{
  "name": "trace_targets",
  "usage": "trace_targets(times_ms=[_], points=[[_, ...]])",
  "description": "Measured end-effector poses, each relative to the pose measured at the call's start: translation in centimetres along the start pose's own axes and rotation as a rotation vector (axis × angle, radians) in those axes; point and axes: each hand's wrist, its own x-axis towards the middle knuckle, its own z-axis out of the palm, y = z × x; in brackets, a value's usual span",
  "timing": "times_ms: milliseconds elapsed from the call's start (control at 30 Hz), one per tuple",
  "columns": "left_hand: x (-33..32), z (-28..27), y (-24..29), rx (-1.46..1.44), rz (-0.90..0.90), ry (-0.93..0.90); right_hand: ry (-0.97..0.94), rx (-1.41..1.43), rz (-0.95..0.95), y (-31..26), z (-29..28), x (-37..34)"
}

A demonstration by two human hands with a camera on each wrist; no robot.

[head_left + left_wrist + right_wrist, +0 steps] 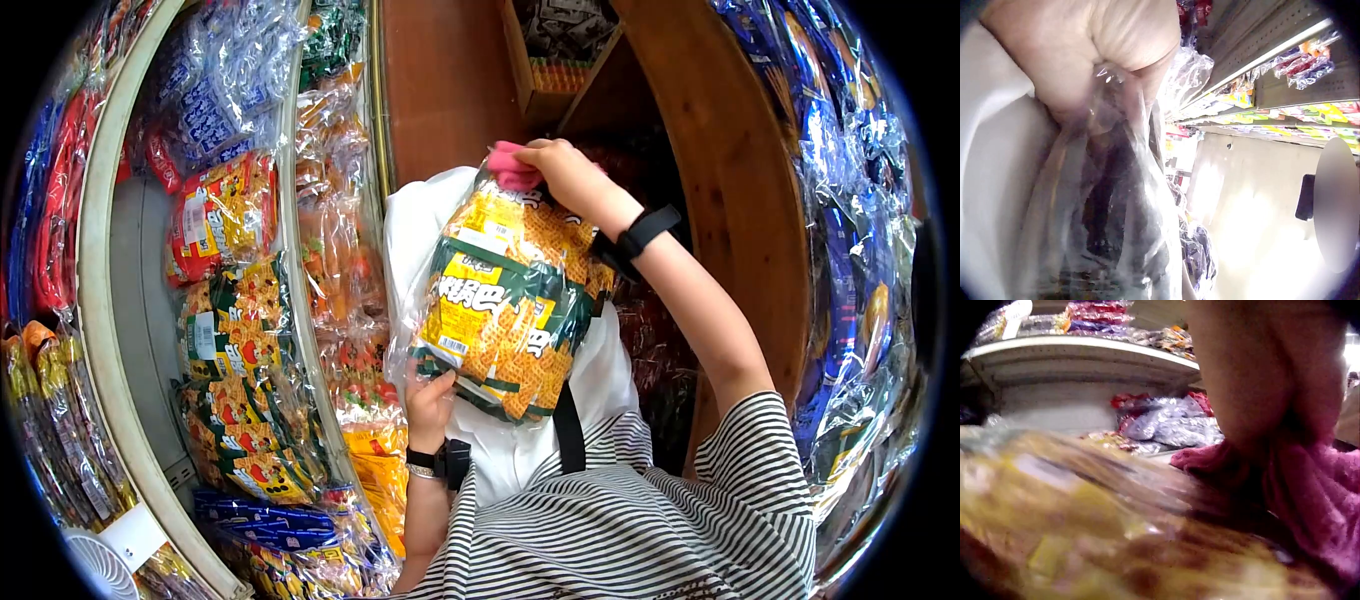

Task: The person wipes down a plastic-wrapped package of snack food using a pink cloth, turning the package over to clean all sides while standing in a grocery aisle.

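A large clear bag of yellow and green snack packs [490,300] lies slanted over the person's lap. At its lower left corner the left hand [430,405] pinches the plastic; in the left wrist view that hand [1097,50] grips the gathered clear film [1110,187]. The right hand [575,180] holds a pink cloth [514,165] bunched against the bag's top edge. In the right wrist view the hand [1260,381] has its fingertips buried in the cloth [1316,494], beside the blurred bag [1085,512].
Shelves with bagged snacks [235,330] run along the left, with more packs [345,260] on a lower tier. A wooden edge [740,200] curves down the right, with blue packages [840,260] beyond it. A cardboard box [560,75] stands ahead on the brown floor [440,80].
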Motion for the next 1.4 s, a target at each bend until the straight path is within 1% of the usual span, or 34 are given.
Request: trace_targets(times_ms=[67, 100, 133, 200, 233, 267, 300, 333, 367, 400, 467, 500, 533, 600, 667, 733, 800, 833, 867, 933, 967, 1000, 1033, 1067, 1100, 1133, 1200, 1233, 1267, 1300, 1333, 1367, 1400], points=[[-0.2, 0.7, 0.6, -0.096, 0.018, 0.021, -0.130, -0.086, 0.014, -1.3, -0.9, -0.3], [-0.2, 0.9, 0.8, -0.133, 0.031, 0.008, -0.113, -0.098, -0.007, -1.6, 0.2, -0.9], [-0.2, 0.7, 0.7, -0.131, 0.026, 0.009, -0.038, -0.160, -0.063, -3.4, 0.9, -1.5], [-0.2, -0.7, 0.3, 0.081, 0.109, -0.057, -0.032, -0.190, -0.230, -6.7, 1.5, -1.7], [0.0, -2.2, -0.5, 0.224, 0.150, -0.047, -0.090, -0.080, -0.309, -8.1, 2.0, -1.9], [-0.1, -1.7, 0.1, 0.235, 0.143, -0.050, -0.143, 0.029, -0.389, -9.3, 2.5, -2.0], [-0.1, -1.0, 0.5, 0.167, 0.109, -0.035, -0.197, -0.012, -0.414, -9.9, 3.7, -2.4], [-0.1, -0.4, 0.8, 0.098, 0.078, -0.020, -0.312, -0.068, -0.357, -10.6, 3.8, -2.4], [-0.1, -0.2, 0.7, 0.179, 0.151, -0.026, -0.300, -0.050, -0.343, -10.0, 4.0, -2.3], [0.0, -0.1, 0.7, 0.185, 0.148, -0.032, -0.291, -0.033, -0.329, -9.2, 4.1, -1.8], [-0.1, -0.2, 0.7, -0.075, 0.027, 0.005, -0.332, -0.092, -0.326, -7.3, 3.1, -0.1], [-0.2, -0.3, 0.6, -0.075, 0.027, 0.006, -0.243, -0.032, -0.300, -5.0, 3.8, 0.8], [-0.1, -0.4, 0.4, -0.039, 0.050, -0.020, -0.246, -0.142, -0.249, -3.3, 3.5, 1.4], [-0.1, -0.2, 0.4, 0.000, 0.075, -0.052, -0.260, 0.078, -0.026, -0.4, 2.5, 1.3], [-0.4, 0.8, 0.7, 0.005, 0.035, 0.032, -0.413, 0.042, 0.076, 0.5, 0.6, 1.1], [-0.2, 1.3, 0.6, -0.005, 0.065, 0.003, -0.435, 0.011, 0.111, 0.5, -0.7, 0.0], [-0.2, 1.2, 0.5, 0.018, 0.072, -0.023, -0.407, 0.040, 0.281, -0.4, -1.8, -1.6], [-0.2, 1.2, 0.6, 0.018, 0.067, -0.024, -0.369, 0.028, 0.316, -1.2, -2.5, -2.4], [-0.3, 1.1, 0.7, -0.001, 0.039, -0.041, -0.369, 0.027, 0.319, -1.3, -2.6, -3.3], [-0.4, 0.8, 0.8, -0.017, 0.009, -0.054, -0.190, -0.008, 0.365, -1.6, -2.7, -5.2], [-0.3, 0.6, 0.7, -0.039, 0.018, -0.078, -0.165, -0.075, 0.365, -2.6, -3.1, -6.0], [-0.4, 0.5, 0.6, -0.062, 0.025, -0.102, -0.166, -0.085, 0.389, -3.6, -3.5, -6.8], [-0.4, 0.5, 0.7, -0.059, 0.018, -0.104, -0.115, -0.108, 0.394, -4.7, -3.2, -7.8], [-0.3, 0.8, 0.7, 0.025, 0.060, -0.046, -0.063, -0.136, 0.398, -6.1, -2.7, -8.8], [-0.2, 1.2, 0.4, 0.104, 0.102, 0.012, -0.011, -0.139, 0.324, -8.0, -2.2, -9.8], [-0.1, 1.2, 0.2, 0.097, 0.095, 0.006, 0.040, -0.143, 0.249, -10.0, -1.6, -10.6], [0.0, 0.3, 0.2, 0.046, 0.059, -0.041, -0.054, -0.126, 0.149, -12.9, -0.8, -11.8], [0.0, 0.2, 0.1, -0.008, 0.045, -0.029, -0.071, -0.080, 0.085, -13.8, -0.7, -12.1], [0.1, 0.1, 0.1, 0.000, 0.041, -0.034, -0.087, -0.032, 0.020, -14.3, -0.6, -12.3], [0.0, -0.1, 0.1, -0.017, 0.044, -0.040, -0.073, -0.033, 0.029, -14.1, -0.5, -12.4], [-0.1, -0.2, 0.1, -0.035, 0.045, -0.045, -0.061, 0.028, 0.038, -12.7, -0.3, -12.4], [-0.2, -0.1, 0.3, -0.029, 0.039, -0.047, -0.013, 0.015, 0.098, -11.4, -0.3, -12.3], [-0.3, 0.2, 0.4, 0.078, 0.043, -0.053, 0.033, 0.001, 0.155, -9.9, -0.3, -12.0]])
